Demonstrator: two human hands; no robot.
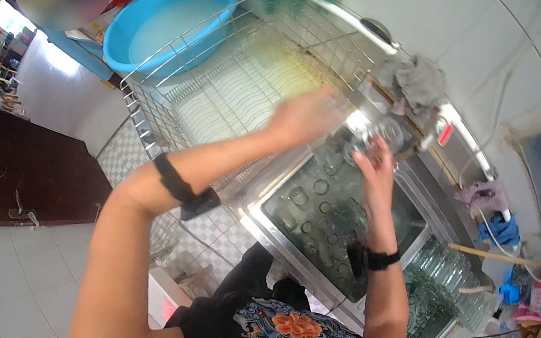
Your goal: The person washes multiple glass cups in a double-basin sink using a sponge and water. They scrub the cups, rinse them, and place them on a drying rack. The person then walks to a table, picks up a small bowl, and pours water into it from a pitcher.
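My left hand (307,113), blurred by motion, is over the edge between the wire rack (220,116) and the metal sink (299,158); whether it holds anything cannot be made out. My right hand (380,167) grips a clear glass vessel (359,144) above the sink's far edge. Another clear round vessel (390,130) is just beyond those fingers; whether they touch it is unclear. Several clear glass vessels (321,186) lie in the water of the left basin. The right basin holds many more clear glass pieces (433,290), some lined up in rows.
A blue plastic tub (171,21) with cloudy water stands beyond the rack. Grey cloths (418,84) hang on a white pipe (470,144) along the wall, near a red-handled valve (445,134). A thin stick (504,257) reaches over the right basin. A dark red surface (21,168) is at left.
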